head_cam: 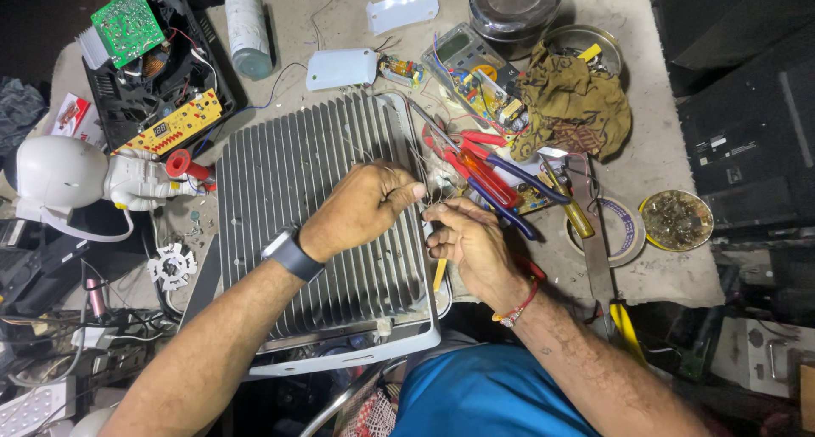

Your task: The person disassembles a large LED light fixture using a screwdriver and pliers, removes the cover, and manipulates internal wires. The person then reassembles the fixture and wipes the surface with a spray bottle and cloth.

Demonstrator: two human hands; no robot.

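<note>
Left hand (361,206): I see it resting on the finned grey heat sink housing (314,225), fingers pinched narrow on thin wires (422,175) at the housing's 3 o'clock edge; a dark watch (293,254) sits on its wrist
Right hand (467,237): just at 3 o'clock of my left hand, fingers curled tight around the same thin wires, fingertips nearly touching the left thumb; a red thread band (519,305) circles the wrist
Heat sink housing: centre of the workbench (662,267), fins running from 12 to 6 o'clock, in a pale frame
Pliers (497,186): red and blue handles, lying at 1 o'clock of my right hand, just beside it
Multimeter (471,72): at 12 o'clock of the pliers, beside a brown rag (573,101)
Tape roll (624,229): at 3 o'clock of my right hand, apart from it
Green circuit board (127,25): far at 10 o'clock, on a black open case (157,72)
White figure (64,174): at 9 o'clock of the housing
</note>
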